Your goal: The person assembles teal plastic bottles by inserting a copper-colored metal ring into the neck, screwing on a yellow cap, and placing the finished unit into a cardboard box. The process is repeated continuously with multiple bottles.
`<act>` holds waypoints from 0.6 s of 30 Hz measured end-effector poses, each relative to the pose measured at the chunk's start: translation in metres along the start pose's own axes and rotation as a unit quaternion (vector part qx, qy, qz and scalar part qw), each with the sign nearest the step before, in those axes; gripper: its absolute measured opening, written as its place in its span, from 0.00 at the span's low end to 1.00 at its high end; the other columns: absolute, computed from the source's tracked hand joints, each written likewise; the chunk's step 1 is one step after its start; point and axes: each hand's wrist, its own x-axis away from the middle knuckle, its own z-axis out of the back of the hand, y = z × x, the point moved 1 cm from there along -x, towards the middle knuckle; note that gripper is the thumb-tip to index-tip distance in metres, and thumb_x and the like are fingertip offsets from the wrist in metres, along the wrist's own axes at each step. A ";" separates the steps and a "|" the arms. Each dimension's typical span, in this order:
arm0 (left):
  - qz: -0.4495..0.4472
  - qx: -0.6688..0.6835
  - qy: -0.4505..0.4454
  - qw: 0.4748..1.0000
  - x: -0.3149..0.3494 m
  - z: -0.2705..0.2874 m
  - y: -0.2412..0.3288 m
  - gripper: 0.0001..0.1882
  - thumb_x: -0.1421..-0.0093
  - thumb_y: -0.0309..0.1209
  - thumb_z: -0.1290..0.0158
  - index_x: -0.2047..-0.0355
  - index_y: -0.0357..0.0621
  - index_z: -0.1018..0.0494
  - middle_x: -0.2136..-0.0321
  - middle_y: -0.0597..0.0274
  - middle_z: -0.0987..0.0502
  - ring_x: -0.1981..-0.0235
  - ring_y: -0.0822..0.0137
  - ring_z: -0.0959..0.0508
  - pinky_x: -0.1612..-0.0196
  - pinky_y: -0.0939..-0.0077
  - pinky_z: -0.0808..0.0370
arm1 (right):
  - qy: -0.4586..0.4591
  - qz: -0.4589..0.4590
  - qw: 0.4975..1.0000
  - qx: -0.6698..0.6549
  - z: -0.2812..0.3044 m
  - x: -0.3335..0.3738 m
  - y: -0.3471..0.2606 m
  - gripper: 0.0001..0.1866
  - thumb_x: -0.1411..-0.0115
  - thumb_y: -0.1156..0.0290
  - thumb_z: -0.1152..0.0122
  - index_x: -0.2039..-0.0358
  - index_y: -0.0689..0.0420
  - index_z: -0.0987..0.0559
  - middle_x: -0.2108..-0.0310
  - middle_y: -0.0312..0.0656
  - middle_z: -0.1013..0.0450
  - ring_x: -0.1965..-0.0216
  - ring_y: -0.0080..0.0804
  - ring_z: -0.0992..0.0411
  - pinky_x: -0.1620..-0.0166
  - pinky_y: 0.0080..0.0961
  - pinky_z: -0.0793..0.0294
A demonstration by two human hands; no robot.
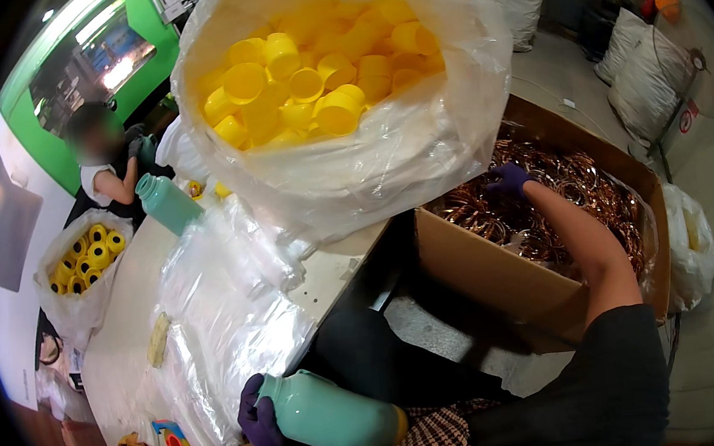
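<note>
Hands: left half-closed round bottle; right half-curled at coppery rings.

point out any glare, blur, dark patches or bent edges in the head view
Head view: white glare streaks the clear plastic sheets, and the copper-coloured rings glint; head view: a bright glow shows in the green machine, and the co-worker's head is blurred; head view: the corners are black, and the table curves along its left edge.
</note>
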 end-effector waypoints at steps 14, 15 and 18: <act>-0.041 0.216 0.028 0.975 0.029 0.010 -0.015 0.13 0.34 0.38 0.49 0.60 0.40 0.32 0.43 0.45 0.29 0.44 0.57 0.28 0.41 0.64 0.32 | 0.170 0.013 0.954 -0.245 0.169 0.124 -0.103 0.06 0.39 0.71 0.39 0.71 0.57 0.25 0.79 0.30 0.31 0.75 0.19 0.33 0.68 0.22 0.32; -0.045 0.201 0.035 0.978 0.026 0.005 -0.012 0.13 0.34 0.37 0.50 0.60 0.39 0.32 0.45 0.45 0.28 0.45 0.58 0.27 0.41 0.65 0.31 | 0.178 0.046 0.914 -0.362 0.163 0.143 -0.132 0.06 0.39 0.72 0.40 0.73 0.56 0.25 0.78 0.30 0.31 0.75 0.19 0.33 0.69 0.21 0.32; -0.057 0.094 0.047 0.993 0.019 -0.005 -0.010 0.08 0.38 0.27 0.50 0.60 0.37 0.30 0.48 0.48 0.25 0.52 0.65 0.25 0.46 0.70 0.29 | 0.079 0.111 0.757 -0.639 0.111 0.160 -0.215 0.08 0.36 0.72 0.43 0.73 0.52 0.28 0.75 0.29 0.34 0.75 0.19 0.34 0.72 0.18 0.33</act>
